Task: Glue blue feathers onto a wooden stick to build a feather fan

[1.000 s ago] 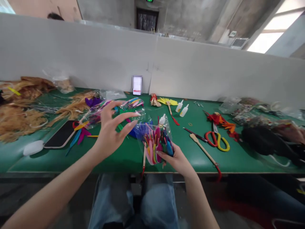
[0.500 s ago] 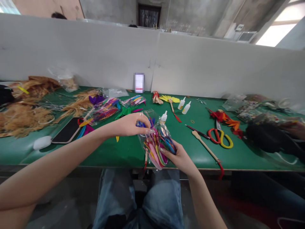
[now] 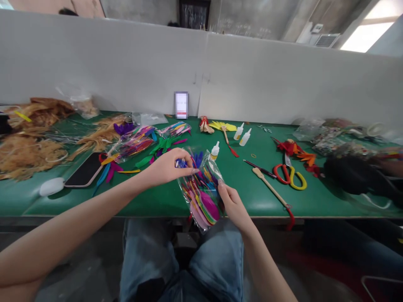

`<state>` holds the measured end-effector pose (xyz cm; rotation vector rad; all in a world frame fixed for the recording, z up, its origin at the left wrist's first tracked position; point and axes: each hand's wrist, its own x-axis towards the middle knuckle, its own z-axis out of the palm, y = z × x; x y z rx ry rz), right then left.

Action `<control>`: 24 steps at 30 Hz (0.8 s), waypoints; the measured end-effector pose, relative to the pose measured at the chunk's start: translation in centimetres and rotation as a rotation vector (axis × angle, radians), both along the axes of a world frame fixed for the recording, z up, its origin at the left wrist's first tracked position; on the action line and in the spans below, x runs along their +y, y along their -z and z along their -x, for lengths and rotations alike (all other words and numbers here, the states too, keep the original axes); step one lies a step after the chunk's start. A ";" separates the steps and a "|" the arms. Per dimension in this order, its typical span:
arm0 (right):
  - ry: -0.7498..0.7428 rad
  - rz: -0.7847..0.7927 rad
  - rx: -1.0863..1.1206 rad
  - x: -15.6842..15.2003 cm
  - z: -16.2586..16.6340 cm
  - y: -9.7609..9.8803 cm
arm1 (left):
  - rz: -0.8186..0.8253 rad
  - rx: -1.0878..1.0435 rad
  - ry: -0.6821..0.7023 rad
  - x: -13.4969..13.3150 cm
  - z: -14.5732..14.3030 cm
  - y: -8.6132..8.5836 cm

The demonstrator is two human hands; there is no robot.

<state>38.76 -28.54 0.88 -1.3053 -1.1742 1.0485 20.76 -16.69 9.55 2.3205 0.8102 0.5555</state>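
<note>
at the near edge of the green table (image 3: 157, 201), one clear bag of feathers (image 3: 203, 205) is held between two hands, tilted, its lower end overhanging the edge above the lap. left hand (image 3: 170, 165): thumb and forefinger drawn narrow, pinching the bag's upper left part. right hand (image 3: 234, 205): thumb on the front of the bag's right side, gripping it; the other fingers are largely hidden, so their exact set cannot be told.

counted on the table: two further feather packets (image 3: 135, 142), to the left beyond the left forearm; three white bottles (image 3: 215, 151), one just beyond the held bag and two side by side farther back; one pair of scissors (image 3: 292, 174), one handle red and one yellow; one dark slim tool (image 3: 260, 168), its end near the red handle; one wooden stick (image 3: 269, 185) with a red cord; two phones (image 3: 83, 171), one flat at left, one upright against the partition (image 3: 267, 79).
</note>
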 end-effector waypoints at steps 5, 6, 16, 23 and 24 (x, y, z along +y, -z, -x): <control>0.035 -0.006 0.018 0.1 0.4 0.0 | -0.038 -0.087 -0.025 -0.6 0.7 -0.1; 0.039 -0.010 0.013 0.2 0.4 -0.1 | -0.041 -0.102 -0.032 -0.8 0.7 -0.2; 0.164 -0.112 -0.090 0.2 0.7 0.4 | -0.280 0.092 0.129 -0.3 1.7 -0.1; 0.152 -0.090 -0.088 0.2 0.8 0.6 | -0.097 0.199 0.245 0.0 2.1 -1.0; 0.155 -0.085 -0.093 0.2 0.8 0.6 | -0.064 0.226 0.254 -0.1 2.1 -1.1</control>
